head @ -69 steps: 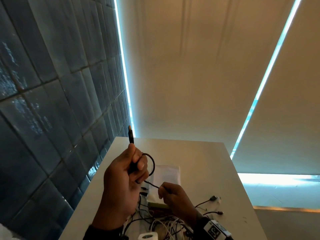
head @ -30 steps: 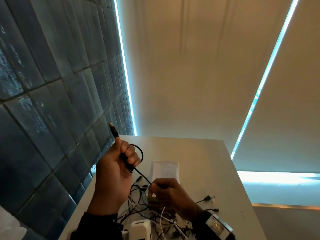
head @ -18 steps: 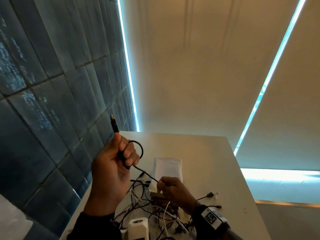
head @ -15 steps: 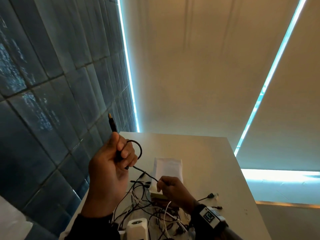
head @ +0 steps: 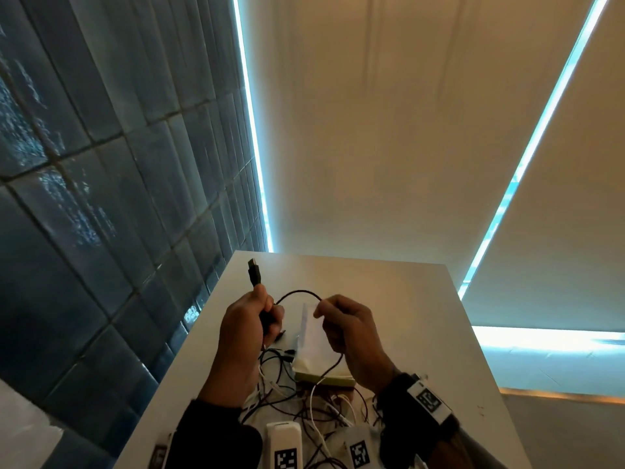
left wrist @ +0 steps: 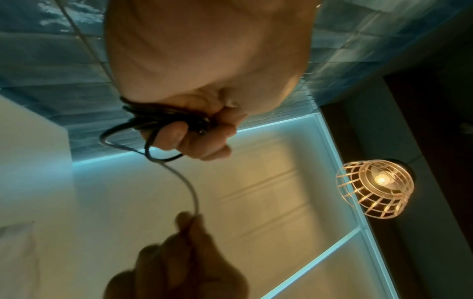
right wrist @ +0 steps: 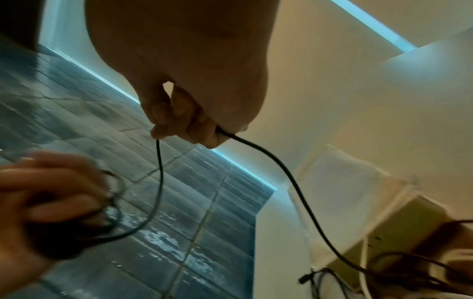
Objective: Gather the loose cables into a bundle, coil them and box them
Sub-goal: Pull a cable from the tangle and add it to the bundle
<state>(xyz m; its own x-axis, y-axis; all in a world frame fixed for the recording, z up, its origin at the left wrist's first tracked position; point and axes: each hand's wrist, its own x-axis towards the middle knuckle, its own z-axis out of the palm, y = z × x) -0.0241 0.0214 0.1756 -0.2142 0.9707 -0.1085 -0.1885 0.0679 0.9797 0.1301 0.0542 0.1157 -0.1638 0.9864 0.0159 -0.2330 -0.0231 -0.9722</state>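
Right hand (head: 348, 328) now raised, pinching black cable (head: 297, 293).

Wicker lamp (left wrist: 376, 187), tiled wall (head: 101, 198).

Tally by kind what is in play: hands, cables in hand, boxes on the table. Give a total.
Hands: 2, left hand and right hand
Cables in hand: 1, black cable, held by both hands
Boxes: 1, box on the table
Total: 4
The loose cables in the pile are too tangled to count.
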